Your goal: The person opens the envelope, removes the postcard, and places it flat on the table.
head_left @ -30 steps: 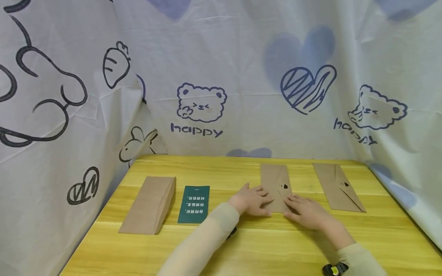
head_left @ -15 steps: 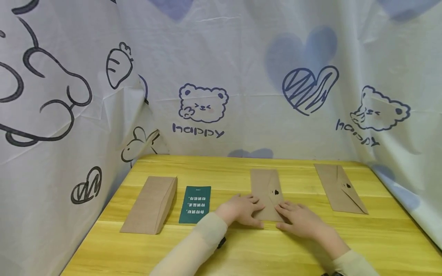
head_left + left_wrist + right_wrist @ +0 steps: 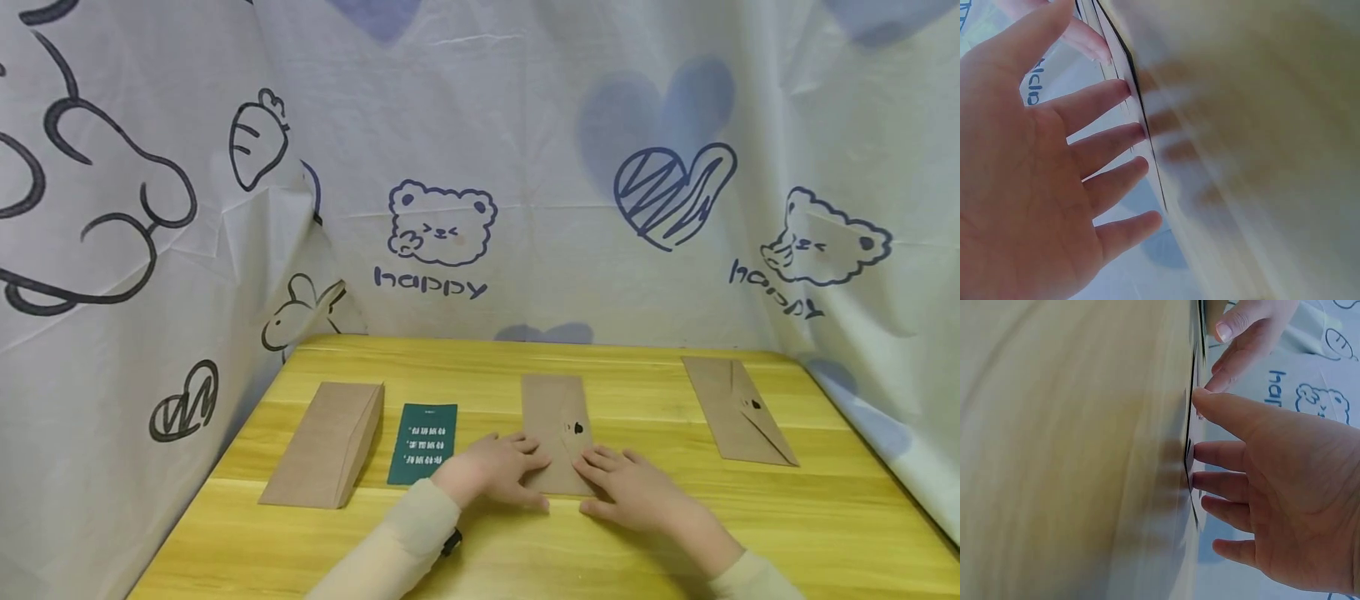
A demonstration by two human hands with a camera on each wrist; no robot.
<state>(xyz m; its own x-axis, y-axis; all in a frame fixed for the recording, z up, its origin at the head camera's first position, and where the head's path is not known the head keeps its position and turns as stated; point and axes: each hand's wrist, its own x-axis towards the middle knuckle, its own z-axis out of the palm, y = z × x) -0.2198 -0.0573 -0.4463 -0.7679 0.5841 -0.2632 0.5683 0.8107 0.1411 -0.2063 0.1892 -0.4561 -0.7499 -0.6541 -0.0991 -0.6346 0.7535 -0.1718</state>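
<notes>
A brown paper envelope [image 3: 553, 408] with a small black heart mark on its flap lies flat on the wooden table between the hands. The left hand [image 3: 498, 471] rests its spread fingertips on the envelope's left edge. At the right edge, the right hand [image 3: 626, 487] touches with fairly straight fingers, its thumb near the bottom corner. From the left wrist view, the left hand [image 3: 1041, 169] shows an open palm, fingertips at the envelope's thin edge. The right wrist view shows the right hand [image 3: 1300, 487] likewise spread, fingertips along the edge.
To the left lie a dark green card [image 3: 422, 442] with white writing and a brown envelope [image 3: 318, 446] with a fold along its right side. Another brown envelope [image 3: 731, 408] with a black mark lies at the right. A printed white cloth [image 3: 555, 150] hangs behind the table [image 3: 637, 567].
Both hands have slid the middle envelope to the left and toward the person, closer to the green card. The other envelopes and the card stay where they were.
</notes>
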